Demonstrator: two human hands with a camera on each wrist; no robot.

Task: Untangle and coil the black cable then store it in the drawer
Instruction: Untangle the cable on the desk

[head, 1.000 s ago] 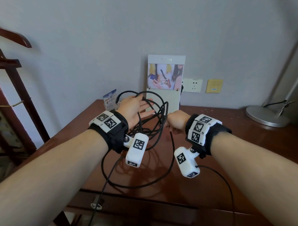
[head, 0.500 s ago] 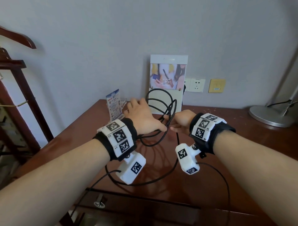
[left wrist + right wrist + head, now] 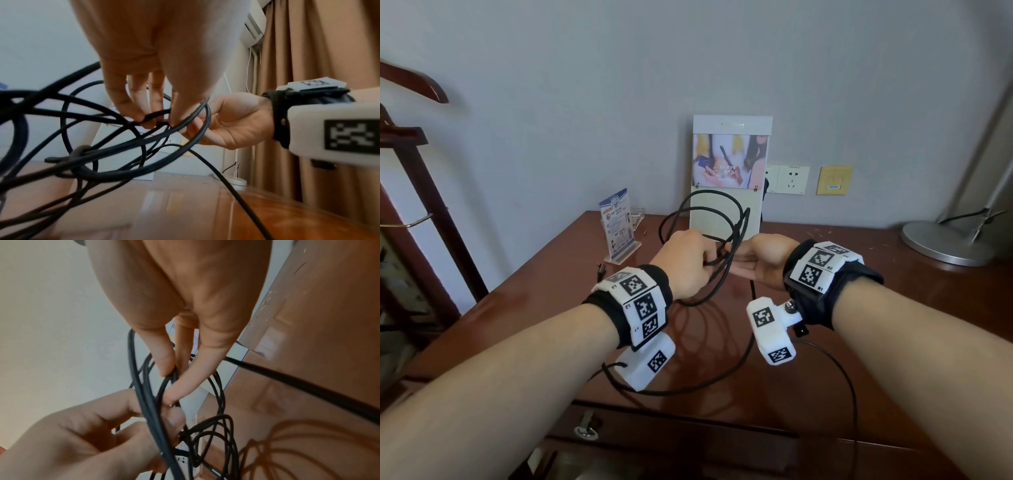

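Observation:
A tangled black cable (image 3: 736, 219) hangs in several loops above the brown desk, held up between both hands. My left hand (image 3: 688, 263) is palm down and pinches a strand (image 3: 156, 116) between thumb and fingertips. My right hand (image 3: 760, 263) faces it from the right, its fingers curled round a bundle of loops (image 3: 168, 386). One long loop (image 3: 722, 380) droops onto the desk toward the front edge, and a strand runs off under my right forearm. The drawer (image 3: 654, 442) is below the front edge, slightly open, with a metal pull (image 3: 585, 426).
A white picture board (image 3: 729, 178) leans on the wall behind the cable. A blue leaflet stand (image 3: 619, 226) is at the left rear of the desk (image 3: 876, 298). A lamp base (image 3: 945, 243) sits at far right. A dark wooden rack (image 3: 424, 192) stands to the left.
My left hand turned from palm up inside the loops to palm down and now pinches a strand. The loops have gathered closer between both hands, which moved nearer each other.

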